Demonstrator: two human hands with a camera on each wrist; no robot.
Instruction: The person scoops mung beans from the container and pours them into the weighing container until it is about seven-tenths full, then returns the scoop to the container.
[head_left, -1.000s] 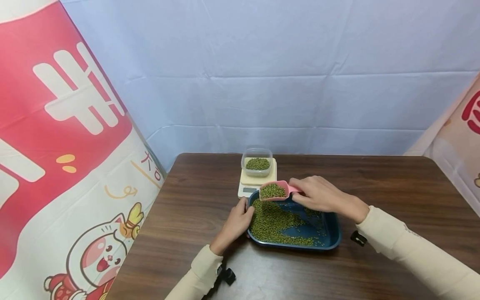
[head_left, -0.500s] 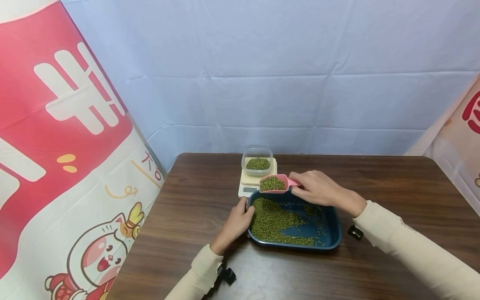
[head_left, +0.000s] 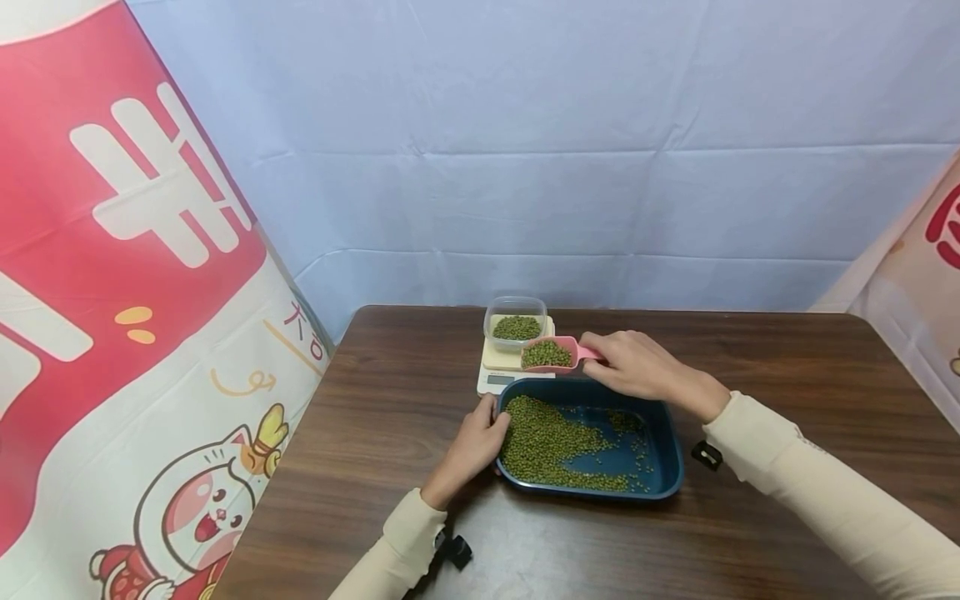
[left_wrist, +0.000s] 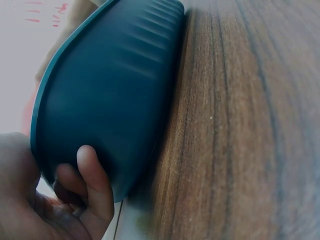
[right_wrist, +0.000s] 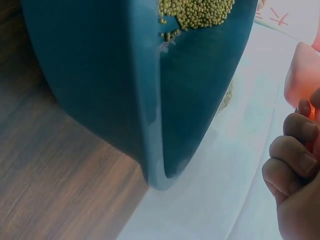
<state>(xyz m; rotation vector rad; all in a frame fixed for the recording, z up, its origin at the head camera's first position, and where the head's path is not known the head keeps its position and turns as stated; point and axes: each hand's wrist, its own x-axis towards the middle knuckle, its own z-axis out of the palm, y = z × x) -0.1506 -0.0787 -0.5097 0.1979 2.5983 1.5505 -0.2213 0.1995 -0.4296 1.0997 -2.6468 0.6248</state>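
Note:
My right hand (head_left: 633, 364) grips the handle of a pink scoop (head_left: 572, 343) heaped with green mung beans (head_left: 546, 354). In the head view the scoop overlaps the front of a kitchen scale (head_left: 487, 367). On the scale stands a clear plastic container (head_left: 516, 308) with a layer of mung beans in it. My left hand (head_left: 471, 437) holds the left rim of a blue tray (head_left: 667, 458), thumb over the edge; in the left wrist view its fingers curl against the outer wall. Mung beans (head_left: 536, 442) lie mostly in the tray's left part, thinner on the right.
The brown wooden table (head_left: 787, 375) carries all of this. A pale cloth (head_left: 555, 167) hangs behind its far edge. At the left stands a red and white printed banner (head_left: 187, 358), with another banner (head_left: 922, 275) at the right. The scale sits just beyond the tray.
My right hand has raised the filled scoop from over the tray's back rim and moved it away from me, to the scale's front. My left hand stays on the tray.

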